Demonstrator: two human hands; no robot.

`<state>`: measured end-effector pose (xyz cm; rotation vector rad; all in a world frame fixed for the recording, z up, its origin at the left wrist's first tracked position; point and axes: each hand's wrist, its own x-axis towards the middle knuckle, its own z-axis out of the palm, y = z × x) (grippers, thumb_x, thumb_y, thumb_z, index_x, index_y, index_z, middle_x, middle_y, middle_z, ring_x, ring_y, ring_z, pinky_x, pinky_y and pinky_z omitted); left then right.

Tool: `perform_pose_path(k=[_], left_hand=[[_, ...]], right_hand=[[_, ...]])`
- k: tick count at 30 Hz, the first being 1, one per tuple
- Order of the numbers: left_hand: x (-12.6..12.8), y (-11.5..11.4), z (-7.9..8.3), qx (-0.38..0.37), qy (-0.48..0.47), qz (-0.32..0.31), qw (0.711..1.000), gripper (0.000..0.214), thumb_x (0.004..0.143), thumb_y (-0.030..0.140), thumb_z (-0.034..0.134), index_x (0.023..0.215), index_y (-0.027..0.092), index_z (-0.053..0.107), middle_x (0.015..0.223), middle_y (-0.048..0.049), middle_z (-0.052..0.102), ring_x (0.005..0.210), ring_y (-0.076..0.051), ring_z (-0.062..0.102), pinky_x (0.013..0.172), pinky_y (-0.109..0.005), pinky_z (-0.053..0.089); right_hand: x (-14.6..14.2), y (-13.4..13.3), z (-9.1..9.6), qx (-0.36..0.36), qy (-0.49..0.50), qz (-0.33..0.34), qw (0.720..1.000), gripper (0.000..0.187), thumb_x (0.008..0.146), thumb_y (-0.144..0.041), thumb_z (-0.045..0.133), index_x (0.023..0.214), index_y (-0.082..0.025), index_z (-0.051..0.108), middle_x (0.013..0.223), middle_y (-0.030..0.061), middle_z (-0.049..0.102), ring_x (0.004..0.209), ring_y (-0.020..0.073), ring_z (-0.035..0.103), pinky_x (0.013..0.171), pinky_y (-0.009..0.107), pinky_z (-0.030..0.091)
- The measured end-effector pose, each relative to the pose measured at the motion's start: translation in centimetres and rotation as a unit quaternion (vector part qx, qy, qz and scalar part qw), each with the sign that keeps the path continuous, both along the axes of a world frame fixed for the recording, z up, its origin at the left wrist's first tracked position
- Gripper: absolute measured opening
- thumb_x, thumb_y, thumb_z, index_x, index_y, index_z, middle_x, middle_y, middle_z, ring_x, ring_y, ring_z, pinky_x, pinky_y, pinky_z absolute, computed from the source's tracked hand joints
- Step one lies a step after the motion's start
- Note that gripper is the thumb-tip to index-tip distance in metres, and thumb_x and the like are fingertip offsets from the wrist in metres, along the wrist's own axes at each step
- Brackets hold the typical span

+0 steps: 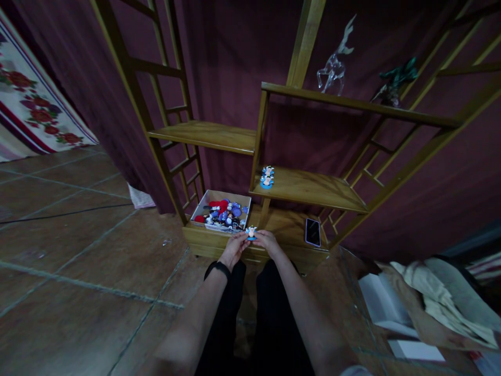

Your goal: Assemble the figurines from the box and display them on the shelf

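Between my two hands is a small figurine [251,233] with a white and pinkish body on a blue base. My left hand [235,246] pinches it from the left, and my right hand [266,241] grips its right side. Just beyond my left hand stands an open white box [199,207] holding many small figures in red, purple, white and black. Up on the middle shelf [309,187], near its left end, two similar figurines [267,177] with blue bases stand one behind the other.
A phone [312,232] lies on the lowest board to the right. A clear deer ornament [334,65] and a dark green ornament [397,81] occupy the upper shelf. White boxes [385,303] and cloth [438,297] are on the floor at right. A cable [66,213] crosses the floor at left.
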<state>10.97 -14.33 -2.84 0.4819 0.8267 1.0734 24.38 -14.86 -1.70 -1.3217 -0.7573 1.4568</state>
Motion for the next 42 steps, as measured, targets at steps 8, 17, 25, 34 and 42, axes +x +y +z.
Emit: perform_pose_path(k=[8,17,25,34,42], left_hand=[[-0.1,0.1,-0.2,-0.008,-0.010,0.036,0.999,0.010,0.068,0.007,0.063,0.076,0.012,0.060,0.062,-0.0013,0.063,0.052,-0.007,0.058,0.055,-0.017,0.051],[-0.1,0.3,-0.3,0.000,-0.016,0.034,0.999,0.015,0.067,0.005,0.063,0.081,0.012,0.062,0.067,-0.0029,0.065,0.055,-0.007,0.059,0.055,-0.017,0.050],[0.2,0.3,-0.7,0.016,0.014,0.080,0.997,0.014,0.064,0.008,0.067,0.072,0.013,0.057,0.060,0.0002,0.061,0.052,-0.007,0.057,0.053,-0.017,0.048],[0.8,0.0,-0.5,0.063,0.059,0.070,0.994,0.031,0.056,0.010,0.073,0.083,0.015,0.058,0.068,-0.0009,0.063,0.059,-0.009,0.059,0.058,-0.019,0.046],[1.0,-0.2,-0.5,0.095,0.093,0.068,0.989,0.042,0.049,0.015,0.075,0.086,0.015,0.055,0.067,0.0014,0.061,0.055,-0.009,0.057,0.055,-0.021,0.043]], right_hand=[[-0.2,-0.5,0.8,0.026,0.040,0.008,0.999,0.015,0.060,-0.021,0.071,0.068,-0.013,0.062,0.064,0.0030,0.065,0.066,0.0156,0.065,0.074,0.033,0.054],[-0.1,-0.4,0.3,0.023,0.021,0.032,0.999,0.021,0.056,-0.022,0.073,0.074,-0.014,0.063,0.070,0.0024,0.067,0.068,0.0147,0.065,0.072,0.031,0.054],[-0.2,-0.1,-0.3,0.006,0.004,0.034,0.999,0.020,0.062,-0.017,0.068,0.080,-0.016,0.061,0.068,0.0002,0.065,0.055,0.0099,0.061,0.066,0.028,0.054],[-0.3,-0.1,-0.4,0.017,0.020,0.036,0.999,0.014,0.064,-0.018,0.067,0.075,-0.015,0.059,0.065,0.0006,0.065,0.060,0.0130,0.064,0.073,0.032,0.053],[-0.4,-0.4,-0.1,0.033,0.036,0.045,0.998,0.013,0.063,-0.020,0.066,0.073,-0.016,0.058,0.062,0.0017,0.066,0.055,0.0149,0.065,0.068,0.032,0.054]])
